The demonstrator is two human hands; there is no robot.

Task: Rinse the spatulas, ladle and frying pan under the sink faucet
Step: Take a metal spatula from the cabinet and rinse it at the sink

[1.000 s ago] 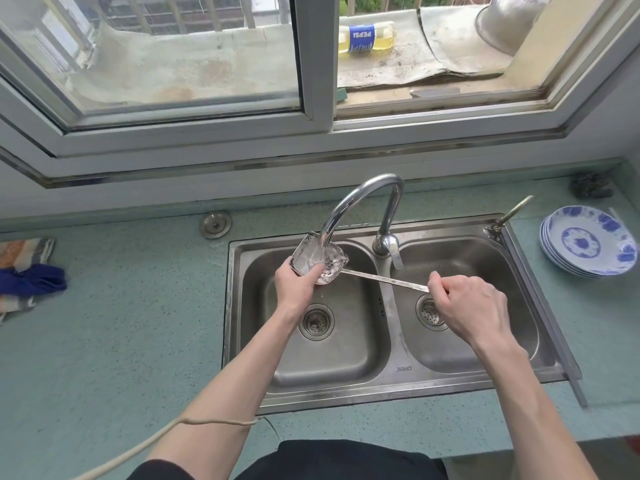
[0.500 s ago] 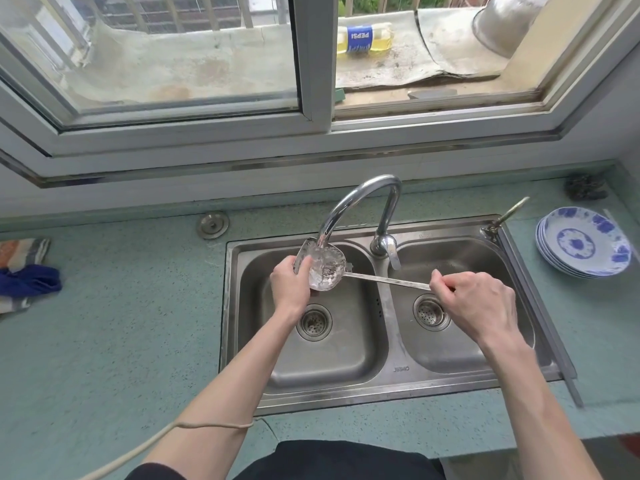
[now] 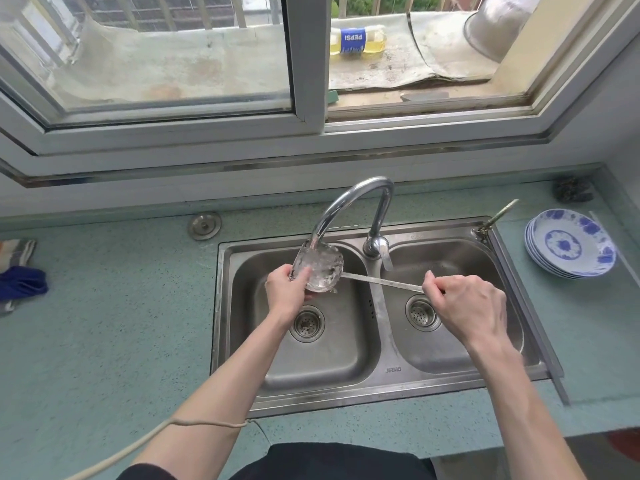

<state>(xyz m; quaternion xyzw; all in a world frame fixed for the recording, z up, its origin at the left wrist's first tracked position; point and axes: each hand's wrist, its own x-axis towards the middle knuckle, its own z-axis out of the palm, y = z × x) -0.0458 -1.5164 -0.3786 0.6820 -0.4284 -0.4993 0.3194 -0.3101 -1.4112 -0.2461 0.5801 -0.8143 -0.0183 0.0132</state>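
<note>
A steel ladle [image 3: 320,270] is held level over the left basin of the double sink [image 3: 381,382], its bowl right under the faucet [image 3: 349,206] spout with water running into it. My left hand [image 3: 289,292] holds the bowl's near left rim, thumb pressed on the inside. My right hand [image 3: 467,303] grips the end of the ladle's long thin handle above the right basin. No spatula or frying pan is in view.
A stack of blue-and-white plates [image 3: 571,244] sits on the counter right of the sink. A dark scrubber [image 3: 573,190] lies in the far right corner, cloths [image 3: 19,275] at the far left. A round metal cap [image 3: 204,225] sits behind the sink's left side.
My left thumb has shifted across the inside of the ladle bowl under the water. The ladle and my right hand have stayed almost in place.
</note>
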